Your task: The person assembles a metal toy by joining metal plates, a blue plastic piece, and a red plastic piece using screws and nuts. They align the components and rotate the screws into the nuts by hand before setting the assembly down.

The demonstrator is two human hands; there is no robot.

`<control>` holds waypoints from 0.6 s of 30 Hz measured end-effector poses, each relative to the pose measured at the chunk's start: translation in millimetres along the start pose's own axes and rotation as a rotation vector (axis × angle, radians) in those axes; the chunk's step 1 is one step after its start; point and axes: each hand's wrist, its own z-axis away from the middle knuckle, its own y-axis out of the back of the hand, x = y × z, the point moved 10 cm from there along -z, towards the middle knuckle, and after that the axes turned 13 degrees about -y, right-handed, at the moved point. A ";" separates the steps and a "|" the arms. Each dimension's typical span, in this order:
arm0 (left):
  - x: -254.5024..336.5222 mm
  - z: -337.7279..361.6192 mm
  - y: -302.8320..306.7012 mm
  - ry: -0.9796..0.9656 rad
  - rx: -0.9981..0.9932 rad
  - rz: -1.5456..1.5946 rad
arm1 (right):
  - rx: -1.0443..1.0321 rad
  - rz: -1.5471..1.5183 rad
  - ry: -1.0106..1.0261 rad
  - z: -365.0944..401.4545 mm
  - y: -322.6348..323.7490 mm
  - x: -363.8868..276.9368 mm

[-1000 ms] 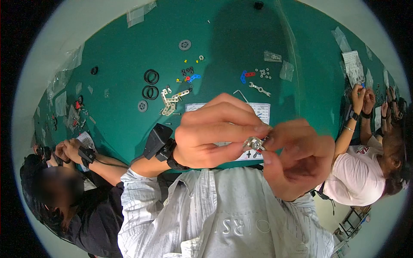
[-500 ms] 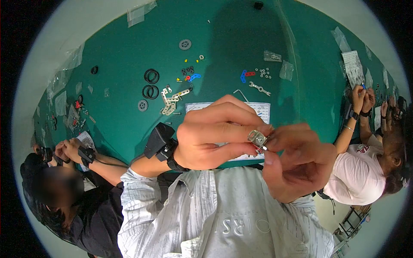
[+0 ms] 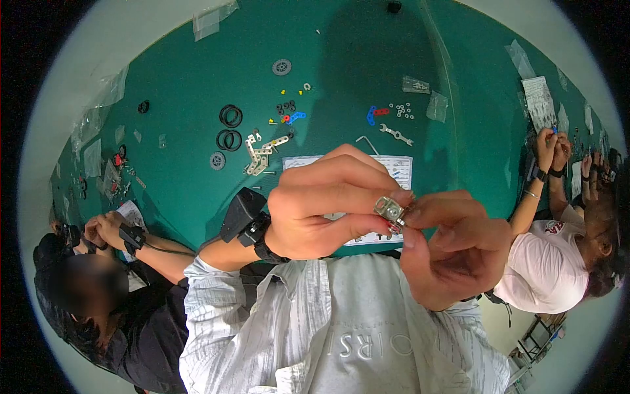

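My left hand [image 3: 335, 203] pinches a small silvery metal bracket [image 3: 390, 210] between thumb and fingers, over a printed sheet [image 3: 401, 169] on the green table. A bit of red shows under the bracket. On its other side, my right hand [image 3: 456, 246] has thumb and forefinger closed at the bracket's edge; whatever sits between those fingertips is too small to make out. Beyond my hands lie an L-shaped hex key [image 3: 368, 144] and a metal wrench [image 3: 396, 134].
Beige perforated strips [image 3: 259, 159], black rings [image 3: 230, 140], grey wheels [image 3: 281, 67], blue pieces [image 3: 371, 116] and small white nuts lie on the green table [image 3: 197, 79]. People work at the left and right, a forearm [image 3: 157, 248] near my left arm.
The bracket has tilted slightly and shifted a little to the left. My right fingers, blurred before, now show more sharply beside it.
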 end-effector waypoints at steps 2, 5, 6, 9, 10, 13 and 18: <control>0.6 -1.8 0.7 -0.012 -0.008 -0.003 | 0.000 0.000 0.021 0.0 -0.4 -0.5; 2.0 -2.1 1.3 -0.030 -0.018 -0.009 | -0.015 0.020 0.044 -1.3 -1.7 -2.5; 2.0 -2.1 1.6 -0.035 -0.015 -0.013 | -0.021 0.026 0.043 -1.7 -1.9 -2.6; 2.6 -2.2 1.6 -0.038 -0.015 -0.023 | -0.020 0.040 0.032 -2.3 -3.4 -4.3; 3.5 -3.6 1.9 -0.035 -0.021 -0.025 | -0.017 0.044 0.026 -2.5 -3.6 -5.1; 4.5 -3.5 1.7 -0.043 -0.037 -0.046 | -0.019 0.045 0.006 -2.8 -4.1 -5.8; 6.3 -3.9 1.3 -0.048 -0.050 -0.085 | -0.015 0.055 0.025 -1.4 -3.0 -2.6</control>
